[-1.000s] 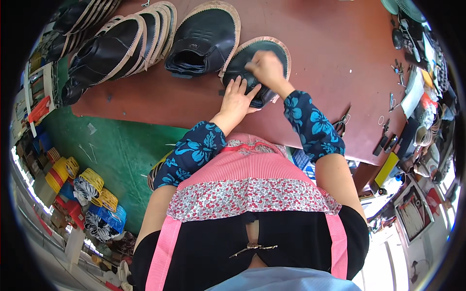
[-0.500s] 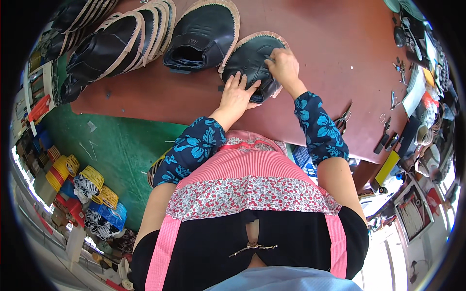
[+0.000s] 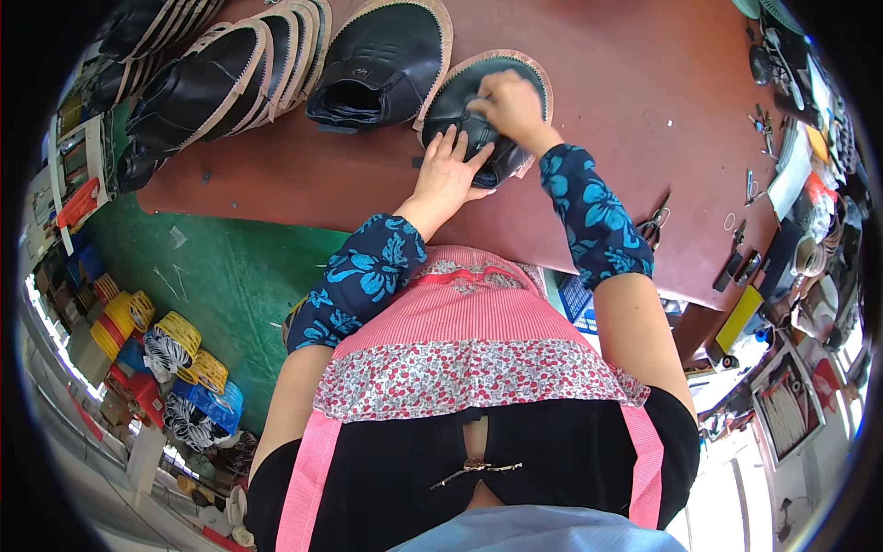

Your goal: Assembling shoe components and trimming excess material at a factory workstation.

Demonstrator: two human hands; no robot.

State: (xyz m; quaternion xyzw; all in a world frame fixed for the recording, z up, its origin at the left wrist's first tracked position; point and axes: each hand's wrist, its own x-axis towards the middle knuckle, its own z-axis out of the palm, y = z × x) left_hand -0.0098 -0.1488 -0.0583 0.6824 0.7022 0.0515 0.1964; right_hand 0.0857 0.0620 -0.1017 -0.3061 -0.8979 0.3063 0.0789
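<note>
A black leather shoe upper [image 3: 448, 103] with a tan, toothed rim lies on the reddish-brown tabletop in front of me. My left hand [image 3: 445, 172] rests on its near left part, fingers spread and pressed lightly against the leather. Over the upper's middle, my right hand [image 3: 511, 107] is closed, with the fingertips down at the leather. Motion blurs that hand, and whatever it pinches is too small to make out. Just left of this piece sits another black shoe upper [image 3: 391, 46], its dark opening facing me.
More black uppers [image 3: 207, 87] stand stacked at the far left of the table [image 3: 625, 101]. Pliers [image 3: 655, 221] lie near the right front edge. Scissors [image 3: 752, 187] and other small tools are along the right side. Yellow baskets [image 3: 175, 336] stand low on the left.
My right hand has moved left across the upper, from its right edge to its middle. My left hand stays on the leather, almost unmoved.
</note>
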